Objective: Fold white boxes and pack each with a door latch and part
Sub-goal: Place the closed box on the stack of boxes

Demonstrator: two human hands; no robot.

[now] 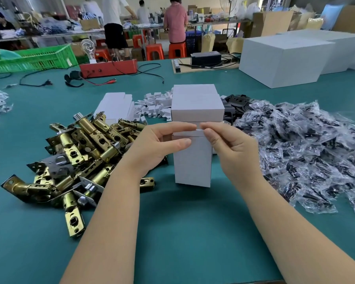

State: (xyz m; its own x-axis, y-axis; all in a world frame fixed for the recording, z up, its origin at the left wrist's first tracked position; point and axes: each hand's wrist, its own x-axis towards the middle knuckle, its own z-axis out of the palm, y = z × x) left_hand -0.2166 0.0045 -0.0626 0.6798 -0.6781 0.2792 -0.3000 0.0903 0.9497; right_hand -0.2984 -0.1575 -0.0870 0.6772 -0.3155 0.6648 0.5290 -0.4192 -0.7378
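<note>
Hands (160,144) (232,148) pinch white box (193,160) top edge between piles.

I see a white box (193,160) standing upright on the teal counter (172,232), and I take it as my landmark. My left hand (158,146) pinches its top flap from the left, and my right hand (230,146) pinches the same flap from the right, fingertips nearly meeting above it. Left of the box lies a heap of brass door latches (76,158). Right of it spreads a pile of clear bagged parts (305,152). Just behind it stands a stack of closed white boxes (197,103), with flat box blanks (115,105) to their left.
</note>
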